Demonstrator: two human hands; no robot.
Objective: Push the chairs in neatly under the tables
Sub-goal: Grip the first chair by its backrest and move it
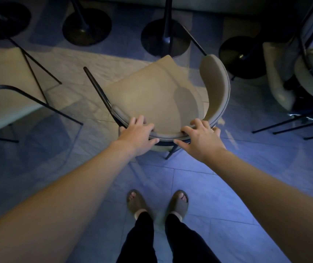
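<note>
The person stands on the blue tiled floor [218, 196] at the bottom of the frame and reaches both arms forward to a beige chair [151, 95] in the centre. The left hand [136, 133] lies on the curved backrest [216, 86] at its near left part, the fingers bent over the top edge. The right hand [199, 137] rests on the same rim a little to the right, fingers spread and curled on the padding, thumb pointing to the other hand. Neither hand looks pressed hard together; both seem to hold the rim loosely, more for pushing than for lifting.

The chair is turned at an angle: its seat points to the upper left, and the backrest bends around to the right side. Round black table bases [164, 35] stand in a row along the top of the frame. The table tops themselves I cannot make out clearly. The chair seems not yet pushed in, and I judge that it must first be turned straight.

At the left edge another beige chair [5, 88] stands out on the floor, and at the right edge a third chair [311, 73] is near a base. Whether these two are already in place I cannot tell. So the work appears to be in its middle or early part, with at least this chair left.
</note>
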